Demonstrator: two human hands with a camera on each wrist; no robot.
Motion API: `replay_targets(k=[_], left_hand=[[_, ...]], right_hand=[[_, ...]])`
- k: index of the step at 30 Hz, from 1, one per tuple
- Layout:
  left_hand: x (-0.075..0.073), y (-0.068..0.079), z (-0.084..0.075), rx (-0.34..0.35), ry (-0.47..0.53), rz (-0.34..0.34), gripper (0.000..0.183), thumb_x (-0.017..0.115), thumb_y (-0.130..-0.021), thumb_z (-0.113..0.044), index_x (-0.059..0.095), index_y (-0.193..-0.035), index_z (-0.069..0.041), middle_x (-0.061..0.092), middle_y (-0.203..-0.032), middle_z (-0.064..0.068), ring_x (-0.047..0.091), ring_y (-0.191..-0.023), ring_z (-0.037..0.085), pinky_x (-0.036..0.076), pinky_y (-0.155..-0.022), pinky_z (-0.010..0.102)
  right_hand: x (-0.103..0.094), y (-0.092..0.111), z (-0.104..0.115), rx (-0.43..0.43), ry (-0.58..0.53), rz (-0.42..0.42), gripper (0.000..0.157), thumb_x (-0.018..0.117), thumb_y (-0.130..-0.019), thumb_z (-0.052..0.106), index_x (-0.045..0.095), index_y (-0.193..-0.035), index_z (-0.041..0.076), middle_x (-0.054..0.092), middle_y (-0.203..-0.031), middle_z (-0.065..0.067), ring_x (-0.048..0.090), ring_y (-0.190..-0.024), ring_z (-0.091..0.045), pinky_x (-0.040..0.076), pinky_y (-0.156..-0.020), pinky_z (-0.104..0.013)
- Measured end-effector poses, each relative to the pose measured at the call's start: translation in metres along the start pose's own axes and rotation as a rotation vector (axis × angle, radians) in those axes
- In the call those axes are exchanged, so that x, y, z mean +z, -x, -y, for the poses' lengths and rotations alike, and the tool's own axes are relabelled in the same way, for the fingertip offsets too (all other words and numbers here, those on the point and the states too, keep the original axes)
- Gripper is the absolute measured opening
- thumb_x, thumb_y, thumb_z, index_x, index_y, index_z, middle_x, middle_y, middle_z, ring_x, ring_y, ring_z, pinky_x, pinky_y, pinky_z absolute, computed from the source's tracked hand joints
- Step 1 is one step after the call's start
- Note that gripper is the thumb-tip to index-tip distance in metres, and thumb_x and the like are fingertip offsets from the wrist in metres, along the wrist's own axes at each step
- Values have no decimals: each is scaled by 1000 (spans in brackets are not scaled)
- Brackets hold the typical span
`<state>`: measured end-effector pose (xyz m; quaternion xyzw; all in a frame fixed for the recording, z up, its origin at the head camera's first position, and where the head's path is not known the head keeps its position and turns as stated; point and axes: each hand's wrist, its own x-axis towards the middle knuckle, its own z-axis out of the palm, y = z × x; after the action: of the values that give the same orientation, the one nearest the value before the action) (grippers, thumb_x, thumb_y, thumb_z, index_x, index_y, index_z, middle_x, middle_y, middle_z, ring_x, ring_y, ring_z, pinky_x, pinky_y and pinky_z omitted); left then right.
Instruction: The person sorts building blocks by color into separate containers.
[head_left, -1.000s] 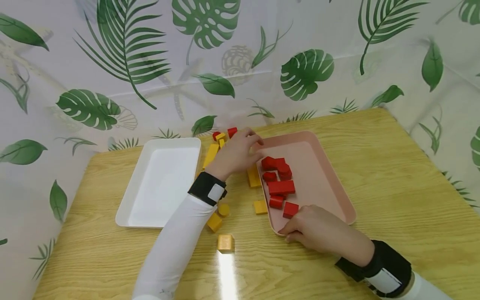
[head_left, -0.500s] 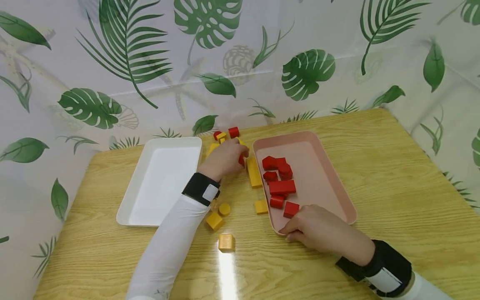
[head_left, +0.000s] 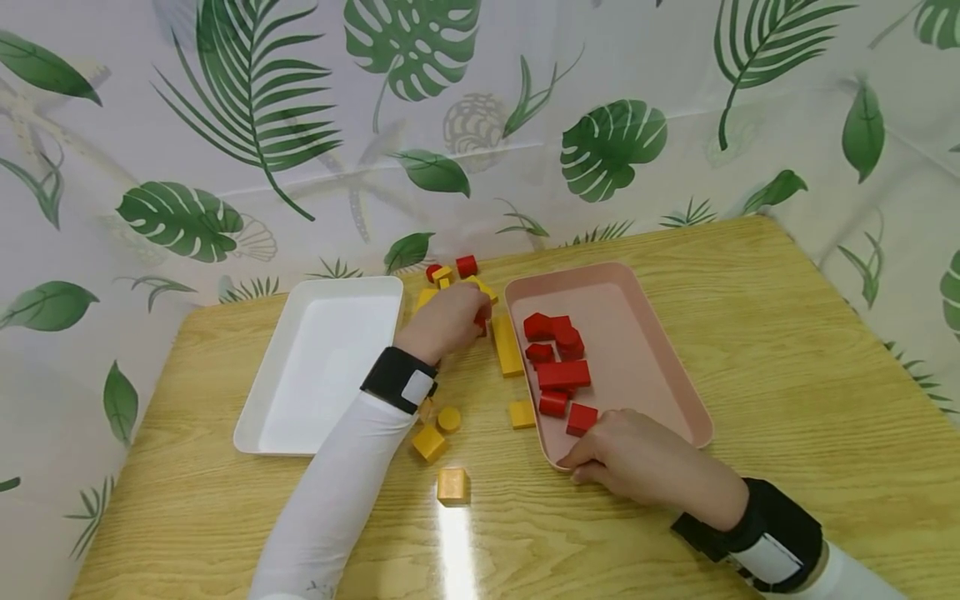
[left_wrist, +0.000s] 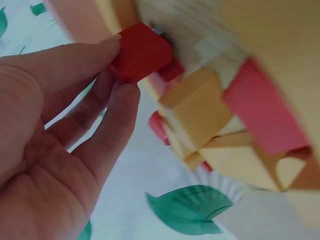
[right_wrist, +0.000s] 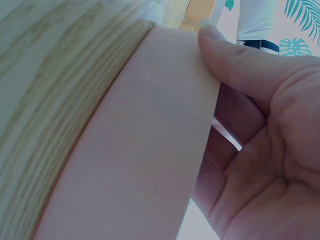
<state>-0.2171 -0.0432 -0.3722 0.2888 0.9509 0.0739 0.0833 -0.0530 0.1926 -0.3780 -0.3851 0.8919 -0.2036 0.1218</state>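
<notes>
My left hand pinches a small red block between thumb and fingertips, among the blocks between the two trays. In the head view the hand hides most of that block. At the front left corner of the pink tray, my right hand grips the rim, thumb outside and fingers inside. Several red blocks lie along the tray's left side. Near the left hand are a long yellow block and, farther back, a red block. The left wrist view shows more yellow blocks beyond the held one.
To the left stands a white tray. Nearer the front, a yellow cylinder, a yellow block and a yellow cube sit on the wooden table. A leaf-patterned cloth hangs behind.
From the pink tray's left rim, my left hand has moved left and slightly toward me, and has taken hold of a red block. The right hand stays on the rim.
</notes>
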Motion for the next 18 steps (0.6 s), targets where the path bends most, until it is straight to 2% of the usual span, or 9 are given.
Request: replay_targets(k=[7, 11, 18], left_hand=[[-13, -7, -14, 46, 72, -103, 19, 61, -86, -19, 63, -104, -11, 51, -94, 0, 49, -83, 14, 42, -77, 22], [-15, -16, -26, 78, 88, -143, 18, 60, -87, -19, 63, -103, -10, 50, -94, 0, 48, -82, 13, 41, -75, 19], [-9, -36, -42, 78, 63, -113, 20, 59, -88, -19, 62, -106, -11, 51, -97, 1, 48, -84, 14, 41, -75, 18]], right_hand=[[0, 1, -2, 6, -12, 1, 19, 70, -76, 27, 73, -95, 24, 64, -86, 19, 57, -75, 1, 47, -66, -26], [1, 0, -2, 6, -10, 0, 19, 70, -76, 27, 73, -95, 24, 64, -87, 19, 57, -76, 1, 47, -67, -26], [1, 0, -1, 11, -8, 3, 19, 70, -76, 26, 73, -95, 24, 64, -86, 20, 57, -77, 2, 47, -68, -27]])
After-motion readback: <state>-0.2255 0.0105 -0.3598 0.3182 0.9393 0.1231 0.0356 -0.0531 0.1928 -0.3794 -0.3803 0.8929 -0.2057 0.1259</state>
